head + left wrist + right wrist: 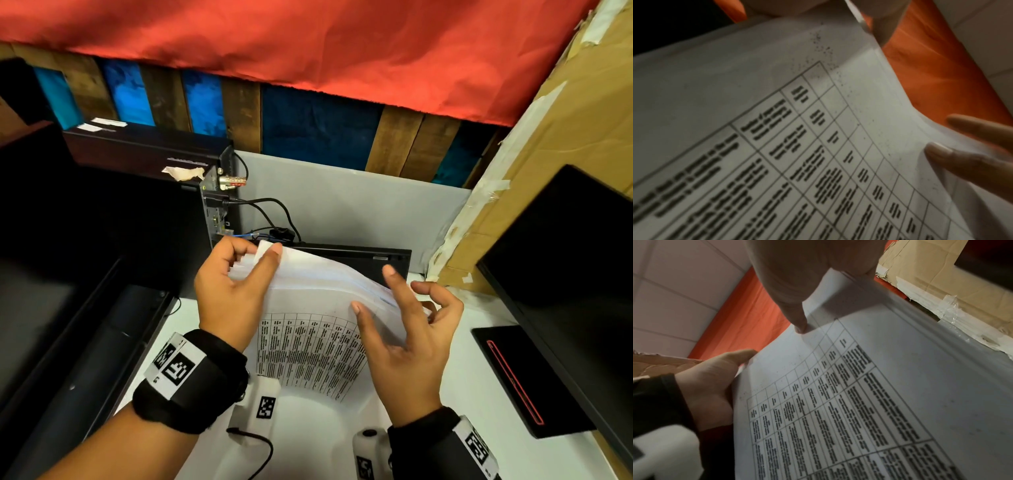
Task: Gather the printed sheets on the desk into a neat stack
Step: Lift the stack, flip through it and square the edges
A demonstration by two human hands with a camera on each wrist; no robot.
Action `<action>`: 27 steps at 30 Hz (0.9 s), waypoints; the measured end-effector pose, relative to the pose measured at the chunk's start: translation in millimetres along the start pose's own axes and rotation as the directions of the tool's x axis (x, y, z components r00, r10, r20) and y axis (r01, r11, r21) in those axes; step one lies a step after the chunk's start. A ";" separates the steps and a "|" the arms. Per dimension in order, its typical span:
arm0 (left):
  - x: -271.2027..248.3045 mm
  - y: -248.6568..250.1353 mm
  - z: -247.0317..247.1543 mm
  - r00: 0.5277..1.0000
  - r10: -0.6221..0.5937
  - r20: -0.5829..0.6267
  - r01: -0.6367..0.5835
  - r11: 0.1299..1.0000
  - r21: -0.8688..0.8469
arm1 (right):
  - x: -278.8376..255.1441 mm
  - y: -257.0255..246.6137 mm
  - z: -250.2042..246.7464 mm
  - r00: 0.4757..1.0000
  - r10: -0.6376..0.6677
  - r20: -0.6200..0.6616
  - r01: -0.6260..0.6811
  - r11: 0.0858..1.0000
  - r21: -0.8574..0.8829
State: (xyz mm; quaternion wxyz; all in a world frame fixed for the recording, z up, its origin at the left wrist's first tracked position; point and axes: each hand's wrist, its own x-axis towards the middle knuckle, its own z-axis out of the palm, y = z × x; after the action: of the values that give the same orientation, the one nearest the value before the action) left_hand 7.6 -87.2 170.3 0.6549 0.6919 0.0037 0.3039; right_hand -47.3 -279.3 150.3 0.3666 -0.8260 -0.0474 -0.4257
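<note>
While the left hand (233,284) pinches them, printed sheets (308,346) bow (thin, matte).

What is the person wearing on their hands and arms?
The hands are bare: left hand, right hand. Each wrist wears a wide black band with a white tag printed with black square code patterns. A small white camera block sits under each wrist, with a thin black cable trailing from the left one.

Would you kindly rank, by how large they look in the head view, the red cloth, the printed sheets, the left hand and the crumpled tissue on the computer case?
1. red cloth
2. printed sheets
3. left hand, though nearness to the camera enlarges it
4. crumpled tissue
</note>
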 end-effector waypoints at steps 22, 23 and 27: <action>-6.4 -45.6 -22.2 0.917 -0.208 0.340 0.289 0.934 -0.209 | -4.1 32.4 1.1 0.786 0.545 0.290 -0.599 0.559 0.573; -8.8 -53.6 -25.1 0.860 -0.309 0.407 0.406 0.897 -0.176 | -7.2 39.5 1.5 0.736 0.545 0.401 -0.670 0.503 0.547; -18.5 -71.5 -28.8 0.698 -0.463 0.546 0.557 0.830 -0.008 | -12.7 51.4 8.1 0.603 0.475 0.641 -0.785 0.496 0.371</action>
State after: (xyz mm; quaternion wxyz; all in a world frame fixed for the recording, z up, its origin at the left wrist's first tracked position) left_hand 8.4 -58.5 96.4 0.7462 0.6594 -0.0085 -0.0908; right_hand -29.8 -308.5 108.9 0.7274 -0.6846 0.0464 -0.0058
